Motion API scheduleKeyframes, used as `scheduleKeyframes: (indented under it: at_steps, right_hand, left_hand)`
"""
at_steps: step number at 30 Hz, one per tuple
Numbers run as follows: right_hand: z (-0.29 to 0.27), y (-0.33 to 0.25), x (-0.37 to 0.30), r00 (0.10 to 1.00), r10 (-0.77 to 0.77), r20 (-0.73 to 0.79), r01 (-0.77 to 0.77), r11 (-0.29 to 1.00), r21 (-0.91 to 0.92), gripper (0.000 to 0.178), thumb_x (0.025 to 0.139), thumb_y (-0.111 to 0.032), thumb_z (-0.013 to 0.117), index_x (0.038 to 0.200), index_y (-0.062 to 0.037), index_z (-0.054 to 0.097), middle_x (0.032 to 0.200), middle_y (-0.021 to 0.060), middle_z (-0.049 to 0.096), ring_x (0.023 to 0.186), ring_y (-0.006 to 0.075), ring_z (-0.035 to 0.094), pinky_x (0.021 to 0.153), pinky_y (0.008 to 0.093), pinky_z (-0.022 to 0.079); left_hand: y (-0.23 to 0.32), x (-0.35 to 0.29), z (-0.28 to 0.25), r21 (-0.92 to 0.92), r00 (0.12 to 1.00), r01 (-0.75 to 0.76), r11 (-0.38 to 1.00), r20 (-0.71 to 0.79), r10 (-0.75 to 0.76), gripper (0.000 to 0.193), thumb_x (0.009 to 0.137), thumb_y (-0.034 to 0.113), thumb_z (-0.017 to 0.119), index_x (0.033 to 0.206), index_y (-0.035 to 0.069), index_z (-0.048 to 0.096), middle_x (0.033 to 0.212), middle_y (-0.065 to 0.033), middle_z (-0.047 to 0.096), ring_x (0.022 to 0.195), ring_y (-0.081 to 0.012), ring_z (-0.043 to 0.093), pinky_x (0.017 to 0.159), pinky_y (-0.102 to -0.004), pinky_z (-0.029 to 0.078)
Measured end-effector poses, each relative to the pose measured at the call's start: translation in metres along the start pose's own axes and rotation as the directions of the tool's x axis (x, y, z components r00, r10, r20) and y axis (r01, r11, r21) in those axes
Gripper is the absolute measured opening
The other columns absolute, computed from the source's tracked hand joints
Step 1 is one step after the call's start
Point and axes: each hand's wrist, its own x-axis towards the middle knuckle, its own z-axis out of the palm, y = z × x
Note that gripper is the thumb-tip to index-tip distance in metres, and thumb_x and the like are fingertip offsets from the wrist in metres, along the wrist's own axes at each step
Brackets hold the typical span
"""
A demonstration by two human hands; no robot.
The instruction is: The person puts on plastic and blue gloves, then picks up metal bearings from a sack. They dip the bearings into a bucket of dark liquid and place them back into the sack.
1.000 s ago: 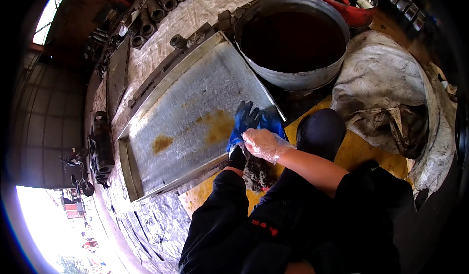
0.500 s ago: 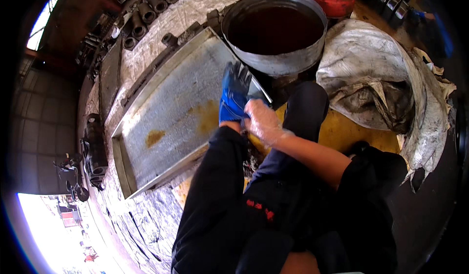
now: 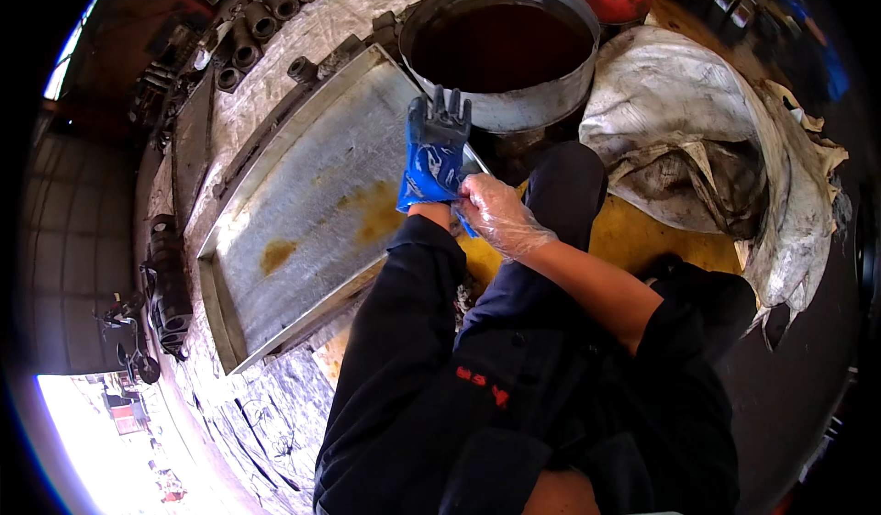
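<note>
My left hand (image 3: pixel 439 129) is raised over the right end of a shallow metal tray (image 3: pixel 321 175), its fingers stretched up and apart. On it is a blue work glove (image 3: pixel 426 173) with dark grey fingers, the cuff ending at the wrist. My right hand (image 3: pixel 502 216), in a thin clear plastic glove, has its fingers closed on the cuff at the thumb side. A bit of blue (image 3: pixel 466 225) shows below those fingers. Dark sleeves cover my left forearm, while my right forearm is bare.
Just beyond my hands stands a round metal tub (image 3: pixel 537 111) of dark liquid. A red bucket (image 3: pixel 628 1) sits behind it. A dirty whitish sack (image 3: pixel 674 83) lies to the right. Several dark metal cylinders (image 3: pixel 278 3) line the far left, near a loose metal ring (image 3: pixel 302 69).
The left glove has turned so its fingers now spread more widely. My right hand still grips the cuff, pulled slightly outward, and a blue bit now shows beneath it. The view has shifted slightly.
</note>
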Motion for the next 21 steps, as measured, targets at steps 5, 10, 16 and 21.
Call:
scheduleKeyframes:
  at_steps: [5, 10, 16, 21]
  right_hand:
    - [0.001, -0.013, -0.008, 0.965, 0.079, 0.249, -0.076, 0.997, -0.023, 0.016, 0.085, -0.015, 0.064, 0.092, -0.0030, 0.057, 0.092, 0.0196, 0.061, 0.087, 0.0398, 0.062, 0.075, 0.0443, 0.049]
    - [0.003, 0.014, 0.008, 0.987, -0.064, 0.146, 0.061, 0.998, 0.022, 0.022, 0.085, -0.017, 0.071, 0.099, -0.0054, 0.059, 0.086, 0.0131, 0.061, 0.077, 0.0255, 0.063, 0.067, 0.0348, 0.051]
    - [-0.105, 0.028, 0.040, 0.977, 0.132, -0.170, -0.134, 0.991, 0.001, 0.027, 0.088, -0.019, 0.069, 0.107, -0.0018, 0.059, 0.097, 0.0133, 0.064, 0.082, 0.0182, 0.062, 0.075, 0.0320, 0.052]
    - [-0.191, 0.046, -0.001, 0.818, 0.466, -0.337, -0.377, 0.877, 0.298, 0.021, 0.092, -0.018, 0.065, 0.106, -0.0019, 0.064, 0.093, 0.0035, 0.063, 0.082, 0.0109, 0.058, 0.074, 0.0252, 0.049]
  left_hand:
    - [0.001, -0.016, 0.007, 0.149, 0.985, -0.039, 0.988, -0.160, 0.063, 0.044, 0.099, 0.035, 0.038, 0.140, 0.018, 0.038, 0.150, -0.0037, 0.037, 0.137, -0.0307, 0.036, 0.108, -0.0543, 0.031]
    - [0.039, 0.013, -0.045, 0.508, 0.985, -0.034, 0.861, -0.129, 0.115, 0.044, 0.090, 0.040, 0.057, 0.123, 0.010, 0.056, 0.129, -0.0084, 0.057, 0.118, -0.0244, 0.052, 0.095, -0.0400, 0.043]
    - [0.085, -0.020, -0.157, 0.967, 0.931, 0.198, 0.162, -0.238, 0.277, 0.043, 0.085, 0.042, 0.067, 0.104, 0.004, 0.064, 0.103, -0.0101, 0.065, 0.093, -0.0193, 0.058, 0.077, -0.0348, 0.045]
    - [0.079, -0.037, -0.210, 0.860, 0.903, 0.416, -0.296, -0.353, 0.244, 0.044, 0.083, 0.043, 0.071, 0.090, 0.000, 0.067, 0.083, -0.0104, 0.066, 0.073, -0.0158, 0.057, 0.062, -0.0336, 0.044]
